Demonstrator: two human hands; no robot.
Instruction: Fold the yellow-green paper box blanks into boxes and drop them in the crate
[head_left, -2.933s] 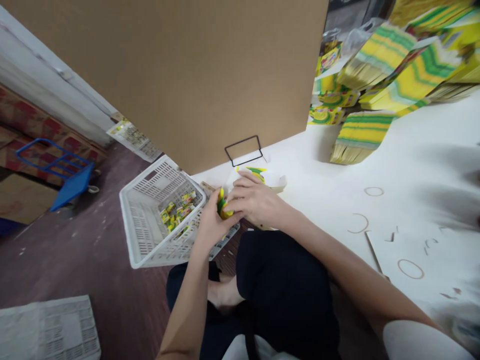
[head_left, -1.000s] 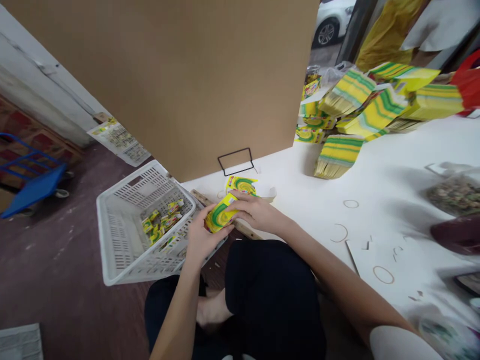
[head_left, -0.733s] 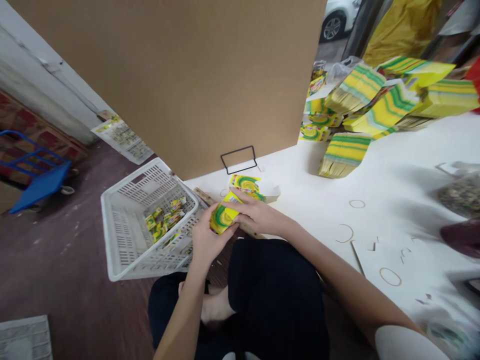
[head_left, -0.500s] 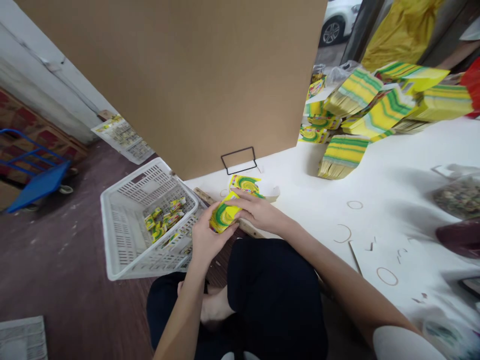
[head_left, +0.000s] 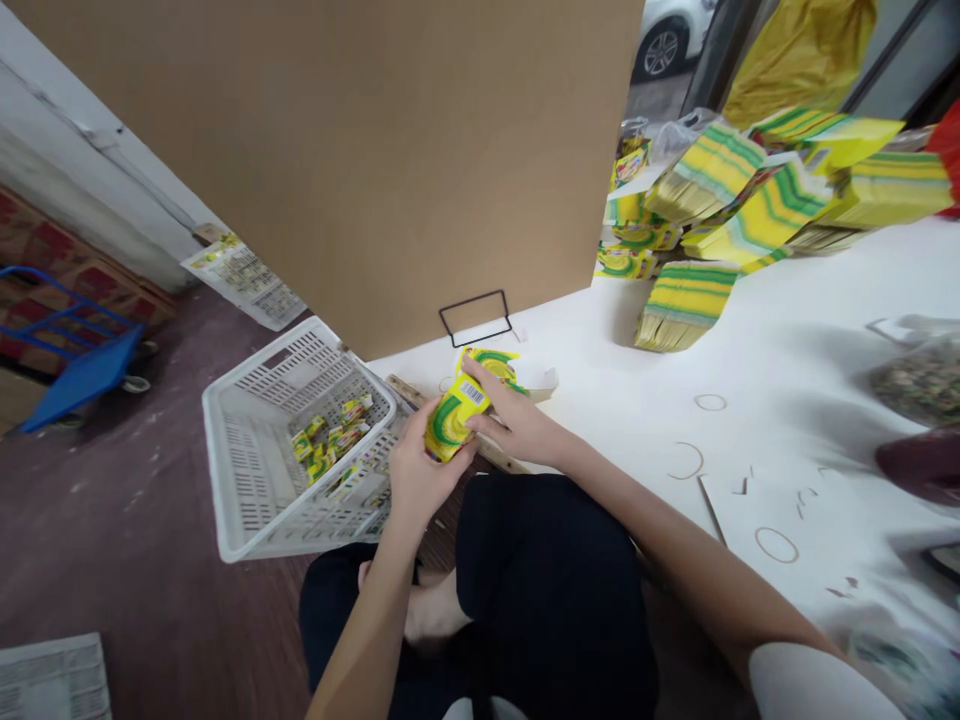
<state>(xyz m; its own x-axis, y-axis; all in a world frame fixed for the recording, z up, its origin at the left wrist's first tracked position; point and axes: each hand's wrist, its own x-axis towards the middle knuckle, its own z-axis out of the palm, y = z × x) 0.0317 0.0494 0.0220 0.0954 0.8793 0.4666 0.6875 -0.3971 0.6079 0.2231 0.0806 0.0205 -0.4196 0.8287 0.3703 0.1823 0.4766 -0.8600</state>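
Note:
A small yellow and green carton (head_left: 454, 420) with a barcode on one face is held between both my hands just above the table's near edge. My left hand (head_left: 417, 477) wraps its lower end from below. My right hand (head_left: 512, 421) grips its upper side, fingers curled over it. Behind them lies a flat printed carton blank (head_left: 496, 362) on the white table (head_left: 787, 330). A white slotted basket (head_left: 247, 470) with several small yellow cartons (head_left: 330, 445) inside stands on the floor left of my hands.
A large brown cardboard sheet (head_left: 360, 150) stands upright behind a black wire stand (head_left: 475, 318). Fanned stacks of flat yellow-green blanks (head_left: 750, 200) fill the table's far right. Brown ring marks dot the table. A blue trolley (head_left: 75, 355) is at the far left.
The carton has been turned in my hands, so its barcode face now shows and it stands more upright. My right hand's fingers shifted up along it.

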